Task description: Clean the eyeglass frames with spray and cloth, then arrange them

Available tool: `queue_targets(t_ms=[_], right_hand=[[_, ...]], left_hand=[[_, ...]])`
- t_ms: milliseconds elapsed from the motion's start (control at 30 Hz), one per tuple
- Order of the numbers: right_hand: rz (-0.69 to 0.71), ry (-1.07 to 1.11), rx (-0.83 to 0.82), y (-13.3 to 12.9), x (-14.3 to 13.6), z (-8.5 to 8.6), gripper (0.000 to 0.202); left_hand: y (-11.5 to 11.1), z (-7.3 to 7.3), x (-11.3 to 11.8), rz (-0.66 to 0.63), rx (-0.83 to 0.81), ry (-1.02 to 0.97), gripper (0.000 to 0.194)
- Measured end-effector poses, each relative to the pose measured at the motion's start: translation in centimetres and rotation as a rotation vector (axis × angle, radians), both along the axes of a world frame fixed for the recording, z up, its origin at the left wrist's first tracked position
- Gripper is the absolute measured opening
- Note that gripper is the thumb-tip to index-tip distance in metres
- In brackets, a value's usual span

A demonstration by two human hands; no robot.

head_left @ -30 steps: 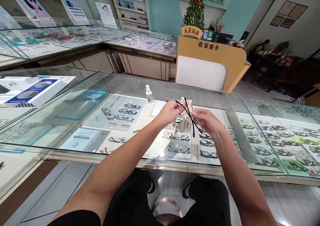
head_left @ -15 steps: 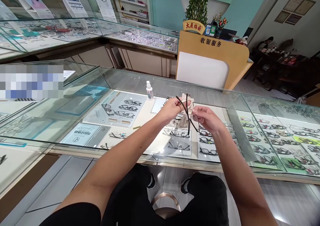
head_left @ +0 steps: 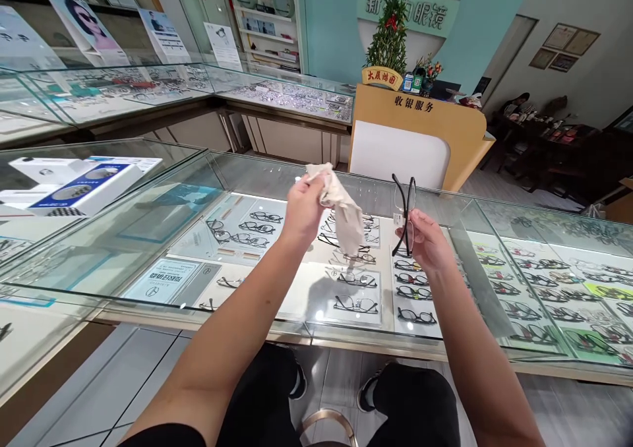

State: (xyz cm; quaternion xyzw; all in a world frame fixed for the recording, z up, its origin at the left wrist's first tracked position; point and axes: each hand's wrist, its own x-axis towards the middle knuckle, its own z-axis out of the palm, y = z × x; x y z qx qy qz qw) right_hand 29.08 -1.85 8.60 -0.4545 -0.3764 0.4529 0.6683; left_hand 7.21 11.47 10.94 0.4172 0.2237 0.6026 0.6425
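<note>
My left hand [head_left: 302,213] is closed around one end of a pale cloth [head_left: 346,219]. The rest of the cloth hangs down on the right, all soft and crumpled. My right hand [head_left: 429,239] is pinching a pair of glasses [head_left: 406,215]. I cannot tell just where my fingertips meet on them. The glasses are turned on end, with their thin black arms crossing, and a small white tag [head_left: 397,220] is by one lens. They are up in the air over the glass case [head_left: 302,302], to the right of the cloth and apart from it. My two hands are apart too.

Under my hands, inside the case, lots of other glasses [head_left: 417,316] lie in rows. A blue and white box [head_left: 84,190] is on the left, on top of the glass. Past the case is a yellow-brown desk [head_left: 418,120] with a leafy green plant [head_left: 388,45] on it.
</note>
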Motion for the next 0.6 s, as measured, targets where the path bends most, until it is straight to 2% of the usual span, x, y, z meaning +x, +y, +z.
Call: queue_targets(t_ms=[133,233,333,467,567,600], right_hand=[[-0.011,0.027,0.017,0.4,0.4,-0.6,0.039],[-0.02,0.068,0.023,0.6,0.8,-1.2,0.036],[-0.039,0.099,0.025,0.8,1.1,-1.6,0.034],[-0.101,0.098,0.021,1.0,1.1,-2.0,0.035],[-0.108,0.096,0.017,1.2,1.2,-2.1,0.035],[-0.108,0.094,0.021,1.2,1.2,-2.1,0.035]], left_hand=[[1.1,1.3,-1.6,0.414,0.109,-0.117,0.037],[2.7,1.6,-3.1,0.635,0.166,-0.151,0.034],[4.8,1.3,-4.6,0.831,0.213,-0.174,0.024],[7.7,-0.2,-6.0,0.949,0.212,-0.151,0.02],[9.2,-1.9,-6.5,1.018,0.086,-0.021,0.025],[9.5,-2.5,-6.6,0.992,0.049,0.055,0.028]])
